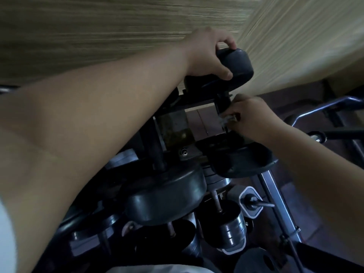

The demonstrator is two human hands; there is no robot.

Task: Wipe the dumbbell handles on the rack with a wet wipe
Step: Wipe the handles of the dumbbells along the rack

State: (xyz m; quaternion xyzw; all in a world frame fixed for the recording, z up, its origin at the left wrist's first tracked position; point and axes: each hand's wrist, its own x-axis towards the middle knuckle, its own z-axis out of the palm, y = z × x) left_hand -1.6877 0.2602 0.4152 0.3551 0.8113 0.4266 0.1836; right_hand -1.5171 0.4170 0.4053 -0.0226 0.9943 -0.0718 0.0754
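My left hand [208,54] grips the far round head [236,66] of a black dumbbell on the top tier of the rack. Its near head [242,160] lies lower right. My right hand [252,117] pinches a crumpled white wet wipe [225,120] against the dumbbell's dark handle [222,103], between the two heads. Most of the handle is hidden by my fingers and the dim light. Another black dumbbell head [165,196] sits below on the rack.
The black rack frame [197,101] stands against a pale wood-grain wall [118,26]. Smaller chrome-plate dumbbells [230,229] sit on the lower tiers. A metal rack leg [275,200] runs down the right. Tubular gym equipment [323,109] stands at the right.
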